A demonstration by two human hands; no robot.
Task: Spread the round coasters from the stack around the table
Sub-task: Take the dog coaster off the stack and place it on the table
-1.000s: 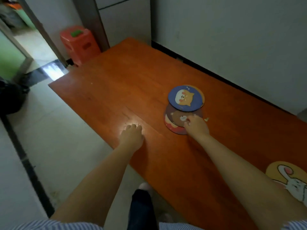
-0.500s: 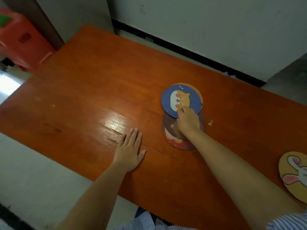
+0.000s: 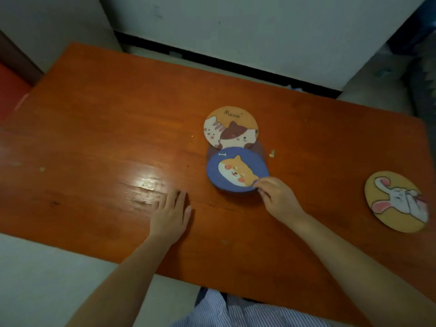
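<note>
right hand (image 3: 278, 199) fingers clamped on near edge of blue dog coaster (image 3: 236, 171), flat, face up, mid bench (image 3: 106, 138). orange cat coaster (image 3: 230, 127) just behind, rabbit coaster (image 3: 396, 201) far right. left hand (image 3: 171, 217) flat, fingers together.

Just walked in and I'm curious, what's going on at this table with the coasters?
A person is spreading out round cartoon coasters on an orange wooden table. The right hand pinches the near edge of the blue dog coaster. The orange cat coaster lies just beyond it, with a darker one partly hidden underneath. A yellow rabbit coaster sits apart to the right. The left hand rests flat on the table.
</note>
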